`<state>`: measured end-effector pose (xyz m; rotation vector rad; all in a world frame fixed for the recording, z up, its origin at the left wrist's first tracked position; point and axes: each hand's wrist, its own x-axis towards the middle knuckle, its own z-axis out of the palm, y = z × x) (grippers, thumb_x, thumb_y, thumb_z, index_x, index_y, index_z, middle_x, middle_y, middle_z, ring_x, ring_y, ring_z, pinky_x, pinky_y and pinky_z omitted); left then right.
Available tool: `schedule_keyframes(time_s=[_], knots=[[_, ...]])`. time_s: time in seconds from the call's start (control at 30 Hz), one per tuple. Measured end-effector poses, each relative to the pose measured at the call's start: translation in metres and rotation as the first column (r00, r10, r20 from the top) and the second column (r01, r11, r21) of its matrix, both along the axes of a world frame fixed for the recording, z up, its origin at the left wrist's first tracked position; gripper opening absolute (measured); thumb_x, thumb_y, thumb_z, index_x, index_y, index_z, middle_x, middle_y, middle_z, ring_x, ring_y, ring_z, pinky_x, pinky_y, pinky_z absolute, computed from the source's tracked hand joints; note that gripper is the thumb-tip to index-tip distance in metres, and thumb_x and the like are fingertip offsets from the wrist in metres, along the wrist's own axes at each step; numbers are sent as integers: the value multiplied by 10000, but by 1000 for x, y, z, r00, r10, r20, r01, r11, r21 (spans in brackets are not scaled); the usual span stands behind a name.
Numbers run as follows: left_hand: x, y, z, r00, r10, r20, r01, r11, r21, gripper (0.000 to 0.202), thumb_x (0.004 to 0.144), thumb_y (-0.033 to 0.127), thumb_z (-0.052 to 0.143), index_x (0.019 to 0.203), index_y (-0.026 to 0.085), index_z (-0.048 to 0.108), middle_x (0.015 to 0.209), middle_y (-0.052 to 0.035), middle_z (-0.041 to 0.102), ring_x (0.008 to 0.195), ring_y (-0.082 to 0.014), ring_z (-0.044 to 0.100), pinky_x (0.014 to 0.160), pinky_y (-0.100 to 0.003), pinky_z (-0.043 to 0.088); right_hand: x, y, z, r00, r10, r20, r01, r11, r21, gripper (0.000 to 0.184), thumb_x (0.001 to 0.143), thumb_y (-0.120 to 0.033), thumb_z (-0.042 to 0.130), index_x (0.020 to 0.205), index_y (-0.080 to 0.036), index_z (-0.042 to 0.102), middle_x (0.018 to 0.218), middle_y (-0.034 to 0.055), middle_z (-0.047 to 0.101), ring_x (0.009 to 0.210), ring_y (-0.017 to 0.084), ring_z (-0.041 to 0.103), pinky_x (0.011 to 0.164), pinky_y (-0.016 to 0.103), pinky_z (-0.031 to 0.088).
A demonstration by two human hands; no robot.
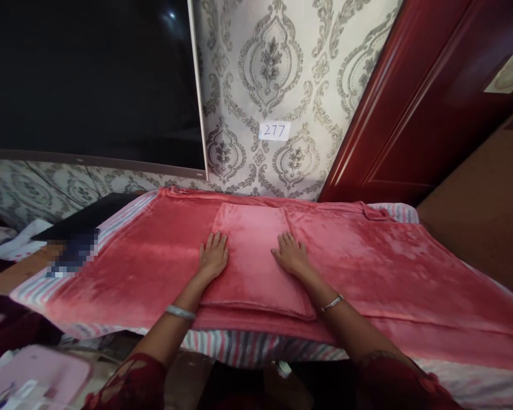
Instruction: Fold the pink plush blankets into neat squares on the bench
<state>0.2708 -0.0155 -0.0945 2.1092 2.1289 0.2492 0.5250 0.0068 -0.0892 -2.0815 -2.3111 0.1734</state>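
A folded pink plush cloth (256, 256) lies flat in the middle of a larger red-pink plush blanket (154, 262). My left hand (214, 255) rests palm down on the folded cloth's left edge, fingers spread and pointing away from me. On its right edge lies my right hand (291, 254), also flat with the fingers apart. Neither hand grips anything. The cloth's near edge shows stacked layers. Beneath the blanket, a striped sheet (248, 347) shows along the front and at both ends.
A large dark television (89, 80) hangs at the back left. Behind is patterned wallpaper with a paper label (274, 130) reading 277. A dark red door (389, 114) stands at the right. Beside the blanket's left end is a black flat object (88, 215); a pink case (47, 373) sits lower left.
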Motion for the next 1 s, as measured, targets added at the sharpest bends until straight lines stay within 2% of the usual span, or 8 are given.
schedule_keyframes(time_s=[0.1,0.23,0.37,0.53,0.67,0.77,0.9,1.0], knots=[[-6,17,18,997,7,75,-4,999,-38,597,1002,310,334,1584,175,324,1688,-115,184,1560,-290,170,1224,-578,247,-19,18,19,997,71,-19,-70,997,34,611,1027,-371,334,1581,-112,333,1659,178,250,1537,292,204,1210,555,174],[2,57,39,998,21,63,-25,997,70,591,992,263,319,1574,168,348,1669,-128,253,1549,-290,214,1229,-580,247,-67,45,30,970,223,-98,-215,973,89,586,1029,-334,313,1593,-173,324,1680,112,218,1541,278,191,1219,551,165],[17,86,26,999,-26,-35,30,991,130,579,1002,295,312,1559,153,380,1654,-145,290,1540,-308,241,1217,-606,252,-98,66,14,956,253,-151,-234,964,130,558,1048,-381,291,1575,-212,366,1671,95,258,1539,267,194,1222,554,148],[18,90,1,986,-76,-146,91,991,100,590,1021,386,304,1562,163,380,1645,-157,307,1536,-331,243,1201,-623,256,-74,78,-8,978,152,-145,-139,986,96,659,1036,-509,306,1594,-159,321,1680,124,209,1552,270,147,1235,538,86],[18,89,1,987,-74,-140,89,990,105,585,1022,390,301,1556,169,394,1645,-153,311,1533,-331,249,1191,-617,280,-28,82,-7,997,-11,-80,13,1000,27,727,1026,-527,297,1603,-85,268,1683,157,165,1560,259,115,1239,507,77],[19,90,1,989,-72,-132,87,990,115,582,1019,390,311,1552,175,404,1642,-150,318,1531,-335,255,1188,-616,287,-2,84,-2,997,-68,-42,68,998,-2,732,1022,-520,292,1604,-78,248,1685,157,153,1561,258,101,1226,545,108],[20,89,1,988,-77,-131,94,987,130,579,1017,385,312,1541,164,419,1633,-161,334,1523,-342,271,1181,-628,290,-6,93,10,999,-48,-7,48,999,19,685,1019,-500,334,1537,-56,392,1621,224,318,1537,312,182,1208,582,125],[20,88,1,988,-75,-132,91,989,116,584,1018,380,308,1549,156,404,1641,-160,315,1526,-341,263,1183,-634,283,-29,112,19,998,48,-29,-44,992,122,621,1037,-480,309,1528,-117,425,1608,192,362,1531,315,198,1216,581,74]])
